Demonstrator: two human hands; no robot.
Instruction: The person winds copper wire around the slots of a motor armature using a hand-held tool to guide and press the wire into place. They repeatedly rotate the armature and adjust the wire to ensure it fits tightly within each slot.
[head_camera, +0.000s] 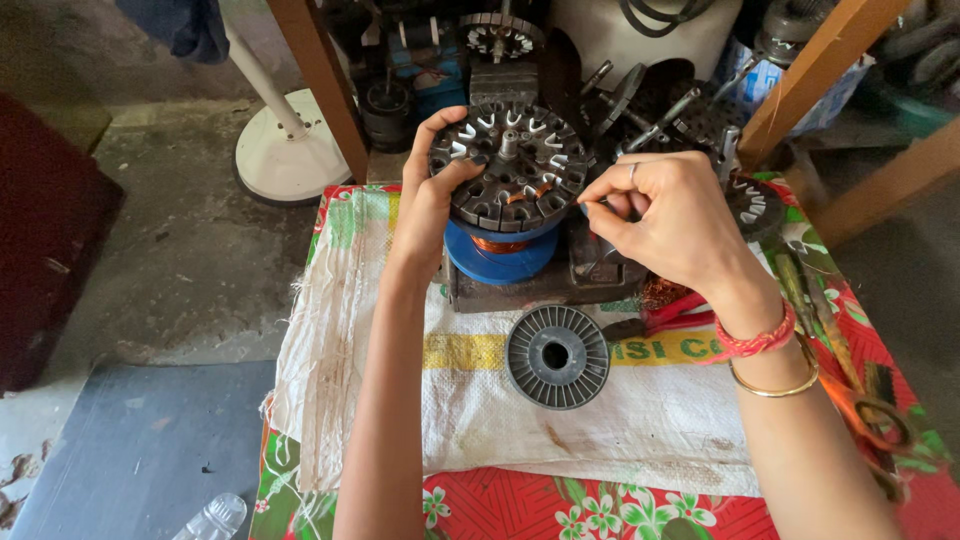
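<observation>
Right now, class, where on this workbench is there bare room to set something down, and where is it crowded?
Bare woven white sack lies below the grey ribbed plastic spool, between the forearms. More lies left of the left hand, toward the sack's frayed edge. Crowded: the bench's back, around the slotted round metal stator and blue wire spool, and the right edge with red-handled pliers and orange scissors.

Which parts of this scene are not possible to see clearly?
- Head view: what the right hand pinches; its fingers cover it.
- Blue wire spool: mostly hidden under the slotted stator core held by the left hand.
- Scissors: cut off by the right edge.
</observation>
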